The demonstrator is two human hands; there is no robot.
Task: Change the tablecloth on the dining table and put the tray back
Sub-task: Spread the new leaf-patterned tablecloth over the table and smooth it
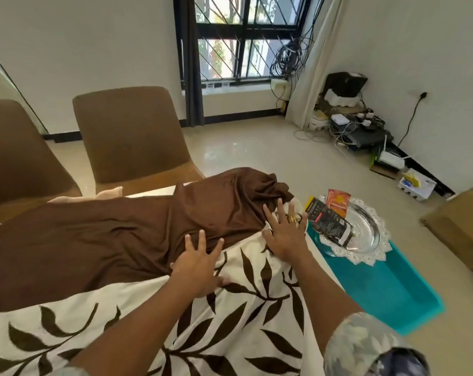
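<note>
Head camera: presses the left hand (pixel 197 267) flat, fingers straight and spread, grasping nothing, right on the line where the brown cloth (pixel 107 234) meets the white tablecloth (pixel 230 321) with its dark leaf print. Lays the right hand (pixel 284 237) down the same way, loose and splayed, a gold ring on one finger, fingertips touching the bunched end of the brown cloth. Pinches no fabric with either hand; only rests palms on it. Wears a pale flowered sleeve (pixel 365 346) on the right arm.

Across the table (pixel 156 190): brown cloth rumpled over the far half, leaf-print tablecloth over the near half, a thin bare strip of tabletop at the back.

Off the table, to the right of the right hand: silver tray (pixel 361 257) with a lacy rim, sitting on a teal plastic base (pixel 387 291) lower than the tabletop. On the tray, a black packet (pixel 330 221) lying tilted and an orange packet (pixel 338 203) behind it.

Further out: two brown chairs (pixel 129 134) behind the table, a dark-framed window (pixel 246 36) with a diagonal grille, a pale curtain (pixel 311 77), a tangle of cables (pixel 287 58), small devices on the floor in the corner, a cardboard box (pixel 458 221) at the right edge
</note>
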